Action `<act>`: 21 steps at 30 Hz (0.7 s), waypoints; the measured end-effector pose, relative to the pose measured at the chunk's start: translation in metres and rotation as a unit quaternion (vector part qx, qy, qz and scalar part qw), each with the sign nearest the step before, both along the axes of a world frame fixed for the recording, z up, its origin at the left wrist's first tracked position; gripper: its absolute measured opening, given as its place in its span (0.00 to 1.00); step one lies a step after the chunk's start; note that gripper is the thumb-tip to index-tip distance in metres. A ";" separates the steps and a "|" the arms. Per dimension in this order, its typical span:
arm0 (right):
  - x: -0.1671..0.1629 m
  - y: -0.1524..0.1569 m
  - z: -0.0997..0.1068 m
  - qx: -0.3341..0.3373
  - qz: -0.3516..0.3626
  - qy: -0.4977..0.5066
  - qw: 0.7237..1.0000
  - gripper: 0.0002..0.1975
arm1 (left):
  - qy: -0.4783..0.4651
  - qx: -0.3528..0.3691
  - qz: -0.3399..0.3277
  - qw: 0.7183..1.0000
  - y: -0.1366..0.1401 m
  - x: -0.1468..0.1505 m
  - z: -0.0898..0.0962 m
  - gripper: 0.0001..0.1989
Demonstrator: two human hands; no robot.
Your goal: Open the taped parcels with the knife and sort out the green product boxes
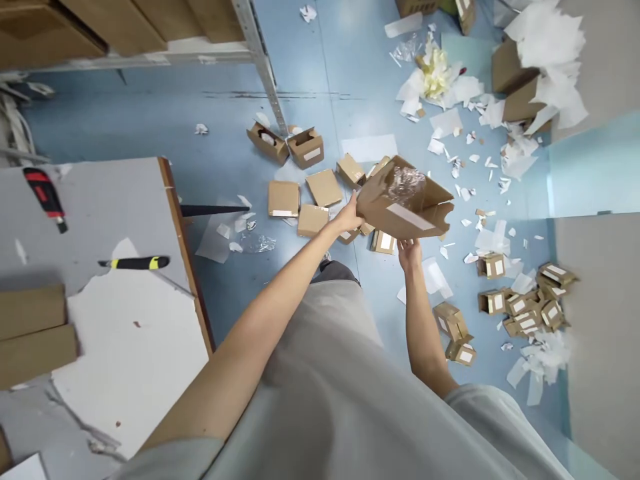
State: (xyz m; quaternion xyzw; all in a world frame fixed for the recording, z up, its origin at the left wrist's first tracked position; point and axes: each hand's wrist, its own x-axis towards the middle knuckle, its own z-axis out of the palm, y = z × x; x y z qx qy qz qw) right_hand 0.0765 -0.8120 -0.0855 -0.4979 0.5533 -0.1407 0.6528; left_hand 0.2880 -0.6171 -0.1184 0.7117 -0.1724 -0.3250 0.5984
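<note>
Between my two hands an open cardboard box (385, 207) hangs tilted above the floor, its flaps pointing right. Clear plastic wrap (406, 183) shows inside it, and a white label runs along its near side. My left hand (349, 215) grips the box at its left end, with the fingers partly hidden behind the cardboard. At the lower edge, my right hand (410, 253) holds it from beneath, fingertips against the underside. Below the box lie several small cardboard boxes, among them a closed one (324, 187) and another (284, 199) farther left.
At left, a grey table (100, 193) bears a yellow-black utility knife (134, 263) and a red-black cutter (45, 199). A metal shelf post (263, 60) stands ahead. Paper scraps (450, 123) litter the floor at right, near piled small boxes (525, 307) by the wall.
</note>
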 end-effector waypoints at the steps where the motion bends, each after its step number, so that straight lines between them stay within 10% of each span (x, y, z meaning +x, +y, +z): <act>1: -0.002 -0.012 -0.005 0.001 -0.041 0.023 0.999 0.26 | 0.010 0.006 -0.006 1.000 -0.015 0.005 0.000 0.60; 6: -0.012 -0.020 -0.032 0.015 -0.076 0.087 0.993 0.21 | 0.011 0.015 0.004 1.000 -0.011 0.007 -0.008 0.45; 12: 0.014 0.049 -0.068 0.078 0.069 0.124 0.987 0.15 | 0.146 0.051 0.120 0.981 0.055 -0.010 -0.015 0.36; 21: 0.121 0.177 -0.081 0.147 0.391 0.089 0.904 0.18 | 0.236 0.067 0.386 0.889 0.242 -0.087 0.032 0.23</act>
